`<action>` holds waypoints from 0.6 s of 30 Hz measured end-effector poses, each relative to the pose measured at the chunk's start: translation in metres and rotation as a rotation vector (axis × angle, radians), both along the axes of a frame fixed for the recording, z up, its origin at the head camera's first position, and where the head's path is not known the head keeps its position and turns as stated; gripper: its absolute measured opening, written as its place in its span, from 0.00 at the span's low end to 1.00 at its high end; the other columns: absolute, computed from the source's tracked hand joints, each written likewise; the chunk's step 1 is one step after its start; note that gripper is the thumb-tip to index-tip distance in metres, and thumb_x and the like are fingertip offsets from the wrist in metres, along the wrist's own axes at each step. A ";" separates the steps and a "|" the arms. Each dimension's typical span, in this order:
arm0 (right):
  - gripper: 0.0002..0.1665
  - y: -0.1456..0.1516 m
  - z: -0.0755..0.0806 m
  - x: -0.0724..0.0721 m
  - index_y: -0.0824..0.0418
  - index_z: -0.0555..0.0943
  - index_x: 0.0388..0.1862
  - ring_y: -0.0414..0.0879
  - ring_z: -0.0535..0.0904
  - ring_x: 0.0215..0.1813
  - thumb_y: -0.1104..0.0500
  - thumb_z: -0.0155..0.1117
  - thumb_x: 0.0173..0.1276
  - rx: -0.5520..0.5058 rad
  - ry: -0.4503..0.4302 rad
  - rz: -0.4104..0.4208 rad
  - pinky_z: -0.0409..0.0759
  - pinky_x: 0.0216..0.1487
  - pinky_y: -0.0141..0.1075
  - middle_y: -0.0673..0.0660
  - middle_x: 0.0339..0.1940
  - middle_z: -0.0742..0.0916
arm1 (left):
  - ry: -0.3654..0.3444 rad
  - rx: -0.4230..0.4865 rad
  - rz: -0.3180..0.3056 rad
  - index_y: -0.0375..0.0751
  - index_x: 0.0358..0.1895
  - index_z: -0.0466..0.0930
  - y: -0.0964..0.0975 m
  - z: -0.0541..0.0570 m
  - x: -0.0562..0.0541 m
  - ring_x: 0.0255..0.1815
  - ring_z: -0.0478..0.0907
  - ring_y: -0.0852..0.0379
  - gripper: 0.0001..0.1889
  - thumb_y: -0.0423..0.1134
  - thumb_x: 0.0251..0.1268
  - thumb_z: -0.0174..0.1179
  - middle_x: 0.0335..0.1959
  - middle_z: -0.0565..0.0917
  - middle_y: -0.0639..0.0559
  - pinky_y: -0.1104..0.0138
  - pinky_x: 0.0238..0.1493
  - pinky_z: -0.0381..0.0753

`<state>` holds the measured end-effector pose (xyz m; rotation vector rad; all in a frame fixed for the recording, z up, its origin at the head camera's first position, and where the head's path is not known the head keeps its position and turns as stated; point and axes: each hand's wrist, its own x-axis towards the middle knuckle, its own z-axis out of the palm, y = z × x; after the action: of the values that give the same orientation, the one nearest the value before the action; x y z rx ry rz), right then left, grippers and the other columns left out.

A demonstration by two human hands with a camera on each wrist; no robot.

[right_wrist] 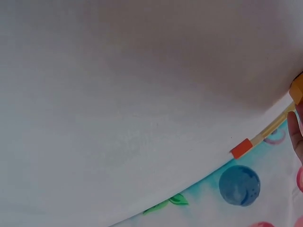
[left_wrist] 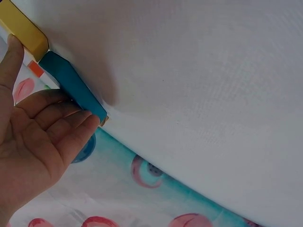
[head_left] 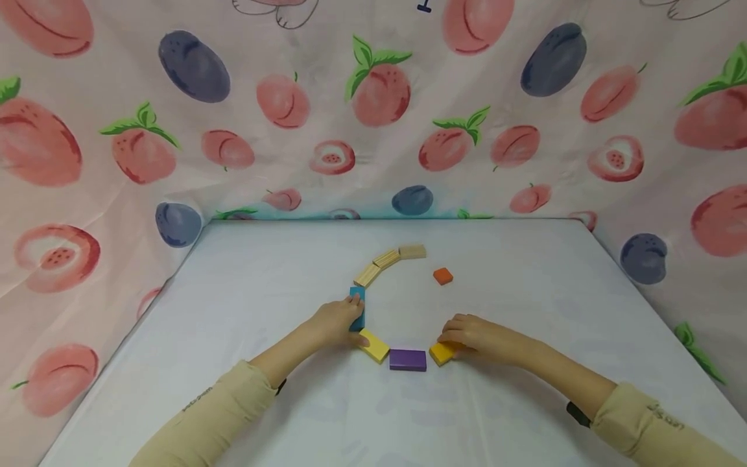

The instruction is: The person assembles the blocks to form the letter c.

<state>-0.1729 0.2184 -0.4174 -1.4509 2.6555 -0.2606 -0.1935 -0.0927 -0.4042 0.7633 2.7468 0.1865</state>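
My left hand (head_left: 338, 321) lies along a blue block (head_left: 357, 310), its relaxed fingers touching the top and side. Its thumb rests against a yellow block (head_left: 375, 346); the left wrist view shows this hand (left_wrist: 45, 127) palm-side, beside the blue block (left_wrist: 73, 85). A purple block (head_left: 408, 360) lies between the yellow block and an amber-yellow block (head_left: 441, 353). My right hand (head_left: 481, 337) grips that amber block at its right end, hiding part of it. In the right wrist view only the block's edge (right_wrist: 297, 90) and a bit of the hand (right_wrist: 296, 135) show.
Several plain wooden blocks (head_left: 386, 259) continue the curve beyond the blue one. An orange block (head_left: 443, 276) lies apart, right of them. A white cloth covers the table (head_left: 262, 259), and a fruit-print curtain (head_left: 362, 175) hangs behind its far edge.
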 end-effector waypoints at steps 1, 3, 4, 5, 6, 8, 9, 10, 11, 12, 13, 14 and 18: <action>0.18 -0.001 0.000 0.000 0.60 0.81 0.49 0.46 0.78 0.47 0.58 0.68 0.60 0.000 -0.001 -0.001 0.80 0.51 0.36 0.51 0.44 0.84 | -0.002 0.001 0.003 0.30 0.66 0.65 0.000 0.000 0.000 0.70 0.62 0.39 0.42 0.57 0.54 0.64 0.69 0.63 0.35 0.50 0.64 0.70; 0.18 -0.002 0.000 0.000 0.60 0.81 0.49 0.45 0.78 0.48 0.57 0.68 0.60 0.002 -0.004 0.000 0.80 0.51 0.36 0.51 0.44 0.84 | -0.005 -0.002 0.006 0.30 0.66 0.65 0.000 0.001 -0.001 0.70 0.62 0.39 0.42 0.57 0.54 0.64 0.70 0.63 0.35 0.50 0.64 0.70; 0.18 -0.003 -0.001 0.000 0.60 0.81 0.49 0.45 0.78 0.47 0.57 0.68 0.61 0.001 -0.008 -0.001 0.80 0.51 0.35 0.51 0.44 0.84 | -0.009 -0.003 0.009 0.30 0.66 0.65 0.000 0.001 -0.001 0.70 0.62 0.39 0.42 0.56 0.54 0.64 0.70 0.63 0.35 0.50 0.64 0.70; 0.17 -0.003 -0.001 0.000 0.60 0.82 0.49 0.45 0.78 0.47 0.57 0.67 0.61 0.002 -0.013 -0.001 0.80 0.51 0.35 0.51 0.44 0.84 | -0.011 -0.005 0.011 0.30 0.66 0.65 0.000 0.001 -0.001 0.70 0.62 0.40 0.42 0.56 0.54 0.64 0.70 0.63 0.35 0.50 0.64 0.70; 0.17 -0.004 -0.001 0.000 0.60 0.82 0.49 0.45 0.78 0.48 0.57 0.67 0.61 0.001 -0.019 -0.003 0.80 0.51 0.35 0.51 0.44 0.84 | -0.013 -0.008 0.011 0.31 0.66 0.65 0.000 0.001 -0.001 0.70 0.62 0.40 0.42 0.56 0.54 0.64 0.70 0.63 0.35 0.50 0.64 0.70; 0.17 -0.004 -0.001 0.000 0.60 0.81 0.49 0.44 0.78 0.47 0.57 0.67 0.61 0.008 -0.026 -0.010 0.80 0.52 0.35 0.51 0.44 0.84 | -0.013 -0.006 0.008 0.30 0.66 0.65 0.001 0.001 -0.001 0.70 0.62 0.39 0.42 0.56 0.54 0.65 0.70 0.63 0.35 0.50 0.63 0.70; 0.18 -0.004 0.000 0.000 0.60 0.81 0.49 0.44 0.78 0.47 0.57 0.68 0.61 0.012 -0.029 -0.014 0.80 0.52 0.35 0.51 0.44 0.84 | -0.013 -0.004 0.007 0.30 0.66 0.65 0.001 0.001 0.000 0.70 0.62 0.39 0.42 0.56 0.54 0.65 0.70 0.63 0.35 0.50 0.63 0.70; 0.18 -0.004 0.000 0.001 0.60 0.81 0.49 0.44 0.78 0.47 0.57 0.68 0.60 0.016 -0.028 -0.014 0.80 0.52 0.35 0.51 0.44 0.84 | -0.012 -0.003 0.007 0.30 0.66 0.65 0.001 0.001 0.000 0.70 0.62 0.39 0.42 0.56 0.54 0.65 0.70 0.63 0.35 0.50 0.63 0.70; 0.18 -0.004 0.000 0.001 0.60 0.81 0.49 0.44 0.78 0.47 0.57 0.68 0.60 0.019 -0.026 -0.012 0.80 0.52 0.35 0.51 0.44 0.84 | -0.010 -0.004 0.006 0.30 0.66 0.65 0.002 0.001 0.000 0.70 0.62 0.39 0.42 0.57 0.54 0.65 0.69 0.63 0.35 0.50 0.63 0.71; 0.18 -0.005 0.000 0.001 0.60 0.81 0.50 0.44 0.78 0.47 0.57 0.68 0.60 0.023 -0.025 -0.011 0.80 0.52 0.35 0.51 0.44 0.84 | -0.009 -0.004 0.006 0.30 0.66 0.65 0.002 0.002 0.000 0.70 0.62 0.39 0.42 0.57 0.54 0.65 0.69 0.63 0.35 0.50 0.63 0.71; 0.18 -0.005 0.001 0.001 0.59 0.81 0.50 0.44 0.78 0.47 0.57 0.68 0.60 0.027 -0.023 -0.008 0.80 0.51 0.35 0.51 0.44 0.84 | -0.009 -0.003 0.006 0.30 0.66 0.65 0.002 0.002 0.000 0.70 0.62 0.40 0.42 0.57 0.54 0.65 0.70 0.63 0.35 0.50 0.63 0.71; 0.18 -0.005 0.001 0.001 0.59 0.81 0.50 0.44 0.78 0.47 0.57 0.68 0.60 0.031 -0.023 -0.008 0.80 0.51 0.35 0.51 0.44 0.84 | -0.008 -0.005 0.006 0.30 0.66 0.65 0.002 0.002 0.001 0.70 0.62 0.40 0.42 0.57 0.54 0.65 0.70 0.63 0.35 0.50 0.63 0.71; 0.18 -0.006 0.001 0.001 0.59 0.81 0.50 0.45 0.78 0.47 0.57 0.68 0.60 0.037 -0.025 -0.003 0.80 0.52 0.35 0.51 0.44 0.84 | -0.010 -0.008 0.010 0.30 0.66 0.65 0.003 0.002 0.001 0.71 0.62 0.40 0.42 0.57 0.54 0.65 0.70 0.63 0.35 0.51 0.64 0.70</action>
<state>-0.1715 0.2122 -0.4165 -1.4238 2.6287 -0.2273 -0.1924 -0.0902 -0.4017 0.7444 2.7406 0.1808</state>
